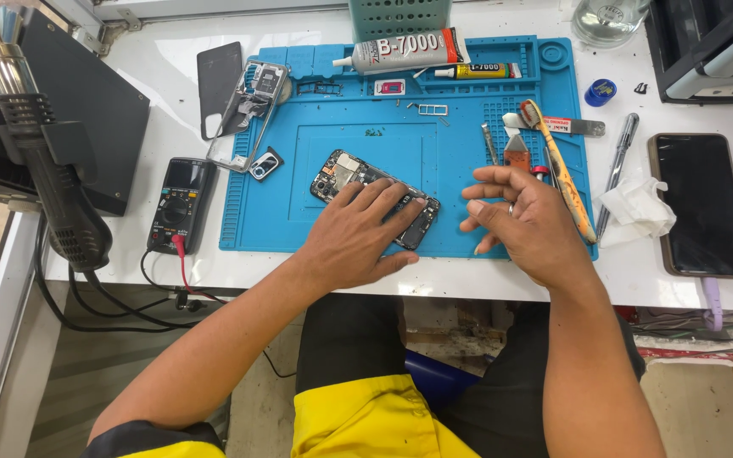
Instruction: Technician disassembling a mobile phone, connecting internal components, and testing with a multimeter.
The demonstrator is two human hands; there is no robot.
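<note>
Blue silicone repair mat (468, 229) on the white counter (163, 68); the opened phone (358, 182), back off and board exposed, lies at an angle near the mat's front middle.

Left hand (358, 237): flat, palm down, fingers spread over the lower end of the opened phone, pressing it to the mat. Not closed around anything.

Right hand (523, 220): just right of the phone and clear of it, fingers loosely curled with thumb toward fingertips. Cannot tell whether something tiny is pinched there; nothing visible.

Nearby: tweezers and small tools (511, 144) at the mat's right edge, toothbrush (566, 182) beside the right hand, adhesive tube (400, 53) at the top, phone frame (252, 114) leaning off the mat's left corner, multimeter (180, 203) and hot-air gun (53, 187) further left, a second phone (706, 203) far right.

Judgement on technique:
- Keep the left palm's load on the frame edge and battery area, not on connectors or flex cables.
- Hold the device still so the right hand can work with fingertip control only.
- Any loose screw or small part should be set in the mat's tray cells, not on the open counter.
</note>
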